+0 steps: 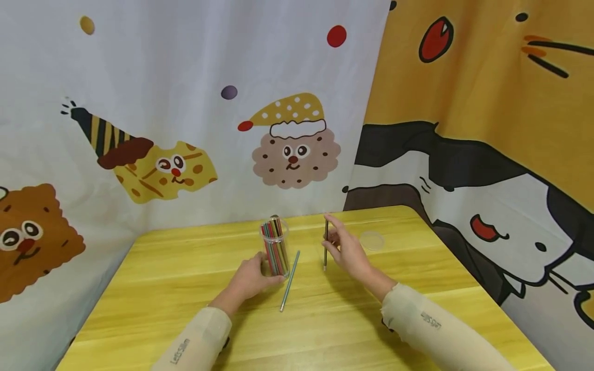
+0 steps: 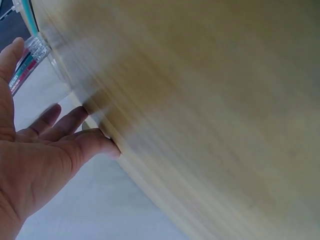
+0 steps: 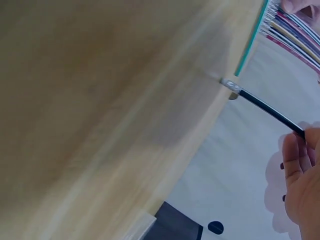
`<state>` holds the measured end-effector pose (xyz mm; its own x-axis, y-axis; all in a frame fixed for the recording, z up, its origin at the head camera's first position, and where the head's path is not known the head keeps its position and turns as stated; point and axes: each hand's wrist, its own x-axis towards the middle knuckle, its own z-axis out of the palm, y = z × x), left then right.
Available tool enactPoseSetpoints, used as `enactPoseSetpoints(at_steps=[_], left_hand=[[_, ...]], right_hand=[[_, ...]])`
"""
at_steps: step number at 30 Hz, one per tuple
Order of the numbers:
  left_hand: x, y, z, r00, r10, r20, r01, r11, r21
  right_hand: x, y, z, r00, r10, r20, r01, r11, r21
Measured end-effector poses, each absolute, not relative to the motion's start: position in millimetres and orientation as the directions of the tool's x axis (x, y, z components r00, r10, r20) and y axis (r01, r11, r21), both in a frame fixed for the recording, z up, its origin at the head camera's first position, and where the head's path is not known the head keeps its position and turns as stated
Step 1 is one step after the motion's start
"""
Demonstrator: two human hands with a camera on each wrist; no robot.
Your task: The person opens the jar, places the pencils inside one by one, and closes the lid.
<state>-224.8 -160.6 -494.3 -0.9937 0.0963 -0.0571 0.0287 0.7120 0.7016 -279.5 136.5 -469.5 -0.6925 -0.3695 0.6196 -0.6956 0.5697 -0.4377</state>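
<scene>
A clear plastic jar (image 1: 277, 252) of colored pencils (image 1: 274, 232) stands upright on the table. My left hand (image 1: 252, 278) holds it low down, thumb across the front of the base and fingers at its left side. The left wrist view shows part of the jar (image 2: 31, 64) beside the thumb, with other fingers touching the table. My right hand (image 1: 348, 250) pinches a black pencil (image 1: 326, 242) upright, its silvery end down at the tabletop. Between the hands lies a blue-green pencil (image 1: 290, 281), also seen as a teal pencil (image 3: 250, 42) in the right wrist view.
A round clear lid (image 1: 373, 240) lies on the yellow wood-grain table (image 1: 185, 252), right of my right hand. Behind the table hang a white curtain (image 1: 185, 62) with cartoon prints and an orange printed one (image 1: 478, 93) at the right.
</scene>
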Motion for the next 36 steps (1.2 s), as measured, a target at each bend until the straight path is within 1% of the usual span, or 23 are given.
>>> enactPoseSetpoints(at_steps=[5, 10, 13, 15, 17, 21, 24, 26, 28, 32, 36], left_hand=[[-225.2, -160.5, -493.8, -0.994, 0.098, -0.056, 0.031, 0.711, 0.703], [-226.1, -160.5, -495.3, -0.993, 0.099, -0.061, 0.028, 0.713, 0.701], [-227.0, -160.7, -495.8, -0.993, 0.096, -0.063, 0.025, 0.716, 0.698], [-227.6, -161.0, -495.8, -0.994, 0.096, -0.058, 0.028, 0.719, 0.694], [-228.3, -161.3, -496.2, -0.994, 0.094, -0.057, 0.028, 0.723, 0.690], [-227.9, -161.0, -496.6, -0.994, 0.092, -0.057, 0.027, 0.722, 0.692], [-226.4, -161.0, -495.3, -0.994, 0.096, -0.061, 0.027, 0.717, 0.697], [-225.3, -160.8, -493.9, -0.993, 0.101, -0.056, 0.034, 0.716, 0.697], [-224.7, -160.9, -492.9, -0.994, 0.101, -0.049, 0.039, 0.718, 0.695], [-223.8, -160.9, -491.9, -0.994, 0.104, -0.046, 0.043, 0.718, 0.695], [-225.6, -162.4, -493.6, -0.993, 0.105, -0.049, 0.041, 0.713, 0.700]], right_hand=[[-278.3, 134.8, -464.5, -0.673, -0.397, 0.625, -0.709, 0.586, -0.392], [-280.9, 135.3, -459.4, -0.679, -0.414, 0.606, -0.709, 0.584, -0.396], [-285.5, 131.3, -446.6, -0.669, -0.415, 0.616, -0.721, 0.565, -0.402], [-289.8, 124.6, -427.5, -0.650, -0.386, 0.655, -0.735, 0.539, -0.412], [-293.0, 114.9, -400.3, -0.623, -0.335, 0.707, -0.754, 0.500, -0.427], [-291.8, 89.2, -342.2, -0.564, -0.226, 0.795, -0.803, 0.375, -0.463], [-286.0, 67.4, -318.8, -0.526, -0.229, 0.819, -0.840, 0.288, -0.460], [-283.3, 54.4, -317.9, -0.503, -0.278, 0.818, -0.857, 0.281, -0.432], [-282.3, 44.0, -326.5, -0.493, -0.346, 0.798, -0.863, 0.308, -0.399], [-280.3, 34.2, -355.2, -0.524, -0.461, 0.716, -0.846, 0.383, -0.372], [-280.0, 32.4, -375.8, -0.544, -0.519, 0.659, -0.833, 0.425, -0.354]])
